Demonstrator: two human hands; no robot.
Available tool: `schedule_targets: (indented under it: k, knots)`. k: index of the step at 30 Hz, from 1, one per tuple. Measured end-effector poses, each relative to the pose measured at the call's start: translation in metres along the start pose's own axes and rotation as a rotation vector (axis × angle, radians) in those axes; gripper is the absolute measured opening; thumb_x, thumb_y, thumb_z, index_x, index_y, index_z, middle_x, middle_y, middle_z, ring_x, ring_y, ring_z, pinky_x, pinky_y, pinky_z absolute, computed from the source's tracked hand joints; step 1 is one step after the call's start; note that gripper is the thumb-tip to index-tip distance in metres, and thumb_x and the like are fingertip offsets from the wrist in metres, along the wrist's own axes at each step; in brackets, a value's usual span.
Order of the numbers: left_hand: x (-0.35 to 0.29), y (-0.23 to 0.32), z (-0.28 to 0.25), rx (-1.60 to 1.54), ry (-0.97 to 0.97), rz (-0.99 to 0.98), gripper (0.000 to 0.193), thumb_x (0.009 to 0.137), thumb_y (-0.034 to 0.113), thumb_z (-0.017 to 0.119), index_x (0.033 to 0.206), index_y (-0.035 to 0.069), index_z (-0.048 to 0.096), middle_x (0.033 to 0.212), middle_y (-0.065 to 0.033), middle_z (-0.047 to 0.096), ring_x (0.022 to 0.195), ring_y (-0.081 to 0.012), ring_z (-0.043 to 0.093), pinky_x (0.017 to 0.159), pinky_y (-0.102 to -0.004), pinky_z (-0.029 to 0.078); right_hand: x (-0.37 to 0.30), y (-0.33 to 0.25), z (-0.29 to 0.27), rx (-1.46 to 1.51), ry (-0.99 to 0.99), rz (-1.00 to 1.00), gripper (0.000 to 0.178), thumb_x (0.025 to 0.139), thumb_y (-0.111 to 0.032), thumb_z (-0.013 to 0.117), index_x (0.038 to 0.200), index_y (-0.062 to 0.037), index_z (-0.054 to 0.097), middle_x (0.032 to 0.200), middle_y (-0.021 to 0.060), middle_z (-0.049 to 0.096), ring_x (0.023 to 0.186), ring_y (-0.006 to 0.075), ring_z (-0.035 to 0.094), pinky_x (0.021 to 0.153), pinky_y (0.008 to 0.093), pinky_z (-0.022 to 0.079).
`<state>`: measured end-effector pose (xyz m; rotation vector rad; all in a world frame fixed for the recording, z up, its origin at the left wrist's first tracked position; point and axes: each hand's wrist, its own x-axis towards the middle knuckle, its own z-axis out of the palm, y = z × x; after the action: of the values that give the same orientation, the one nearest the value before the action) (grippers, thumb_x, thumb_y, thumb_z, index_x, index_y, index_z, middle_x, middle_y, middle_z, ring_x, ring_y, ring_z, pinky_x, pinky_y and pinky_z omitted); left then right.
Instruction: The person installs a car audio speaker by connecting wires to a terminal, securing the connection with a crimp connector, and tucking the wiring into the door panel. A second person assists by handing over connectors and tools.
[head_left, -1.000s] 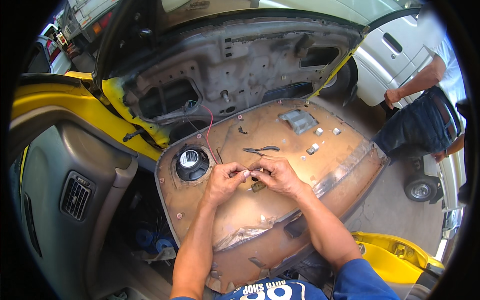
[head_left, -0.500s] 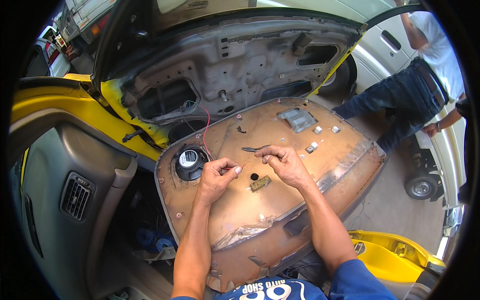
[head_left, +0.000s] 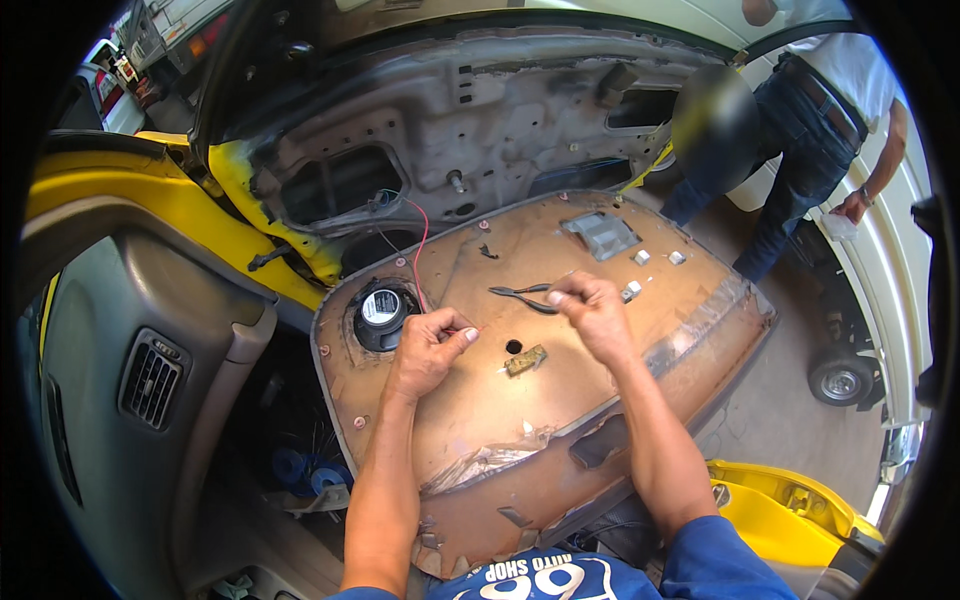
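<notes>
- Two hands work over a brown door panel (head_left: 560, 420) that lies flat.
- The left hand (head_left: 428, 350) pinches something tiny between thumb and finger.
- The right hand (head_left: 592, 312) is curled, fingertips pressed together, touching the pliers (head_left: 520, 293).
- A small brass piece (head_left: 525, 360) lies between the hands.
- A round black speaker (head_left: 380, 308) sits just left.

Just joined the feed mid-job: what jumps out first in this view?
A brown door panel lies flat across the middle, inner side up, with a round black speaker at its left end. Both hands work above it: the left hand pinches something small, and the right hand is by the dark pliers. Behind stands a stripped car door with yellow edges.
</notes>
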<state>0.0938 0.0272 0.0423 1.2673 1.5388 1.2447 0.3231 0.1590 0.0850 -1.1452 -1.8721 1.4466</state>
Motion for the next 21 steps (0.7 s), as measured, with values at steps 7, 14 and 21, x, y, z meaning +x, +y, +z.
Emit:
schedule_targets:
  k: [7,14,21]
  knots:
    - [0.002,-0.006,0.004,-0.028,-0.014,-0.046,0.017,0.091,0.015,0.080,0.096,-0.001,0.078,0.073,-0.0013,0.070,0.064,-0.0048,0.053,0.059,-0.0261,0.044,-0.010,-0.007,0.014,-0.020,-0.173,-0.074,0.024,0.097,-0.015,0.076,0.112,0.0050,0.075,0.089,0.0031,0.065,0.082,0.0115,0.060,0.075,0.0312,0.052]
    - [0.001,0.017,0.011,0.016,-0.017,-0.095,0.021,0.091,0.013,0.081,0.105,-0.003,0.079,0.083,-0.0045,0.076,0.069,-0.0069,0.063,0.063,-0.0244,0.050,-0.001,0.000,0.034,-0.193,-0.188,-0.161,0.013,0.098,-0.009,0.071,0.102,0.0040,0.073,0.094,0.0151,0.070,0.085,0.0251,0.067,0.078,0.0381,0.053]
    - [0.004,0.016,0.027,0.149,0.119,0.098,0.021,0.090,0.012,0.081,0.105,-0.003,0.078,0.075,-0.0063,0.073,0.062,-0.0085,0.058,0.058,-0.0279,0.047,-0.002,0.003,0.027,-0.123,-0.191,-0.068,0.025,0.100,-0.008,0.064,0.120,0.0041,0.074,0.103,0.0146,0.075,0.087,0.0224,0.069,0.077,0.0356,0.054]
